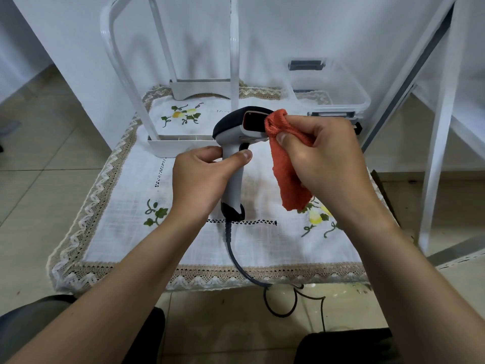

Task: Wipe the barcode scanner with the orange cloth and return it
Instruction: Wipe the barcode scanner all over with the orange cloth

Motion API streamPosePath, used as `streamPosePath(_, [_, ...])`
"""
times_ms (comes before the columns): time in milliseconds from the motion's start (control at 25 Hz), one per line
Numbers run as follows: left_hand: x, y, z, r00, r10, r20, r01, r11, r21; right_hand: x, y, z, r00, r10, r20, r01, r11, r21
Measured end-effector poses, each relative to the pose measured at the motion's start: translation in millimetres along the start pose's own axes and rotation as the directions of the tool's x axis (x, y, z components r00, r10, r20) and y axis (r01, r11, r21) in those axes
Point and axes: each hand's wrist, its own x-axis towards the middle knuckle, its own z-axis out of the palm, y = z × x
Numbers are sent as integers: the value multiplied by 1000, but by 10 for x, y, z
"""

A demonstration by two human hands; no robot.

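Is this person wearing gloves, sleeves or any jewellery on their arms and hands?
No. The left hand and right hand are bare: no gloves, no visible rings, short nails. Both forearms are uncovered as far as the picture shows, with no sleeve, watch or bracelet.

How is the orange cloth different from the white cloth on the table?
The orange cloth is plain and bunched in the right hand, touching the barcode scanner. The white tablecloth lies flat, with stitched flowers and a lace edge. The orange cloth is also much smaller than the white tablecloth. Both are fabric.
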Motion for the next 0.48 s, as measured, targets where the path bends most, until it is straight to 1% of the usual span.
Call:
streamPosePath(160, [26, -12, -10, 1000, -29, -5, 29, 999, -24, -31, -73, 4, 1000, -20, 23, 18, 998, 66])
streamPosePath(280, [-4, 1, 15, 1000, 5, 7, -5, 1000, 9, -62, -130, 54, 999, -33, 29, 30, 996, 86])
streamPosePath(480, [-44, 42, 9, 999, 42, 11, -43, 999, 15, -66, -143, 93, 998, -34, 52, 26, 988, 154])
